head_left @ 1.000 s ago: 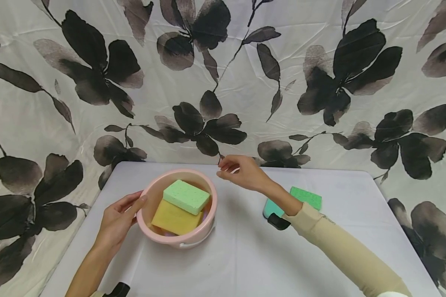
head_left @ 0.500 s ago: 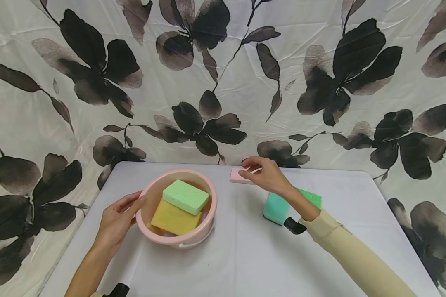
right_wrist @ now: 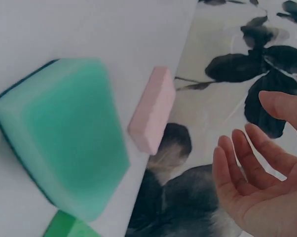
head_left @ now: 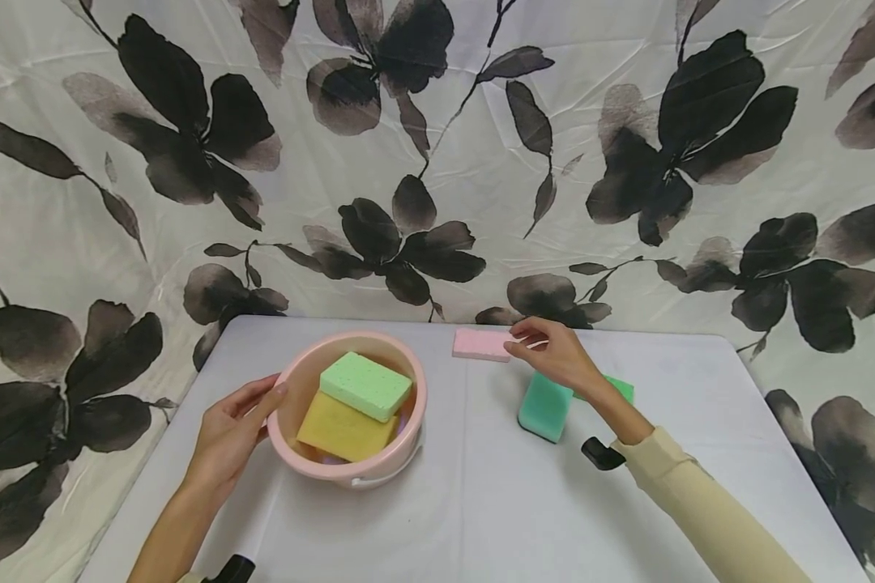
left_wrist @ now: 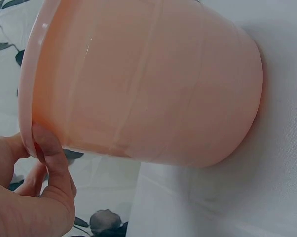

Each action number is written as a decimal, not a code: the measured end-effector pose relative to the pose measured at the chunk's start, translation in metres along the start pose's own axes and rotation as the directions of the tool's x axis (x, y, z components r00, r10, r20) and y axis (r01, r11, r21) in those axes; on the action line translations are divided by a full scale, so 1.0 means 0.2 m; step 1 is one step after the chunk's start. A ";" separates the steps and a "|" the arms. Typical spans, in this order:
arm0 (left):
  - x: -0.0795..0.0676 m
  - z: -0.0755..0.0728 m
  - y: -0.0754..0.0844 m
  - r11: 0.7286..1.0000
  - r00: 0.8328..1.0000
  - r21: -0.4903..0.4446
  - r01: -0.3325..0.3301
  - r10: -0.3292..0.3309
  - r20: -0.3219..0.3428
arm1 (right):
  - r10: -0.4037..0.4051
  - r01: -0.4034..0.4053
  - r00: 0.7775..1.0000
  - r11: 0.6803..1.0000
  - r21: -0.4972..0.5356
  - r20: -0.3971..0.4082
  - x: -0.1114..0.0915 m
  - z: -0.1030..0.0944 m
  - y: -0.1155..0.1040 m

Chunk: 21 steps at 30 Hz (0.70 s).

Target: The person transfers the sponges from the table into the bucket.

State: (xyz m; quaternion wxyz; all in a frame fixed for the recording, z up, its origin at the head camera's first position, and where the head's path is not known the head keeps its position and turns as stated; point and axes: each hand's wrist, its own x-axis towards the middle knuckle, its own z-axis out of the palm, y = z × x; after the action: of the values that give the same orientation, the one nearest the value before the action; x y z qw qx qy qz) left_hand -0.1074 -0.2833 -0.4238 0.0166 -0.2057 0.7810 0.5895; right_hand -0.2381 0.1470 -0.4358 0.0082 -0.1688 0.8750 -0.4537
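Note:
My left hand (head_left: 226, 437) pinches the left rim of a pink bucket (head_left: 286, 441) between thumb and fingers; the left wrist view shows the grip on the rim and the bucket's smooth wall (left_wrist: 148, 89). Inside the bucket a light green sponge (head_left: 365, 386) leans on a yellow sponge (head_left: 346, 427), with something purple partly hidden beneath. My right hand (head_left: 554, 354) hovers near the table's back edge, fingers loosely bent and holding nothing. Just left of its fingertips lies a pink sponge (head_left: 479, 344). Below the hand sits a teal sponge (head_left: 544, 409) with a dark underside.
A bright green sponge (head_left: 620, 389) is partly covered by my right forearm. A white handle (head_left: 379, 479) hangs at the bucket's front. The white table (head_left: 467, 518) meets a floral cloth backdrop (head_left: 408, 162) at the back.
My right hand has moved to the right, uncovering the pink sponge that it hid at the back and more of the teal sponge. The left hand and bucket have stayed put.

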 end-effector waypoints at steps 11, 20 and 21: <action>0.00 0.00 0.00 1.000 1.000 -0.020 -0.006 0.006 0.001 | 0.054 -0.055 0.998 0.998 -0.034 -0.032 -0.02 0.00 0.19; 0.01 0.00 -0.01 0.999 1.000 -0.042 -0.001 0.001 0.002 | 0.070 -0.067 0.997 0.994 -0.083 0.037 -0.04 0.00 0.30; 0.01 0.00 -0.01 0.999 1.000 -0.042 -0.001 0.001 0.002 | 0.072 -0.067 0.996 0.994 -0.087 0.049 -0.04 0.00 0.31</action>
State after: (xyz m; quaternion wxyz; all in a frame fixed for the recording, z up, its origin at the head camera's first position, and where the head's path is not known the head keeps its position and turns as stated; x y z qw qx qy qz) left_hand -0.1088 -0.2844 -0.4254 0.0128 -0.2051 0.7684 0.6061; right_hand -0.2489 0.1823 -0.4869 0.0396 -0.1503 0.8983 -0.4109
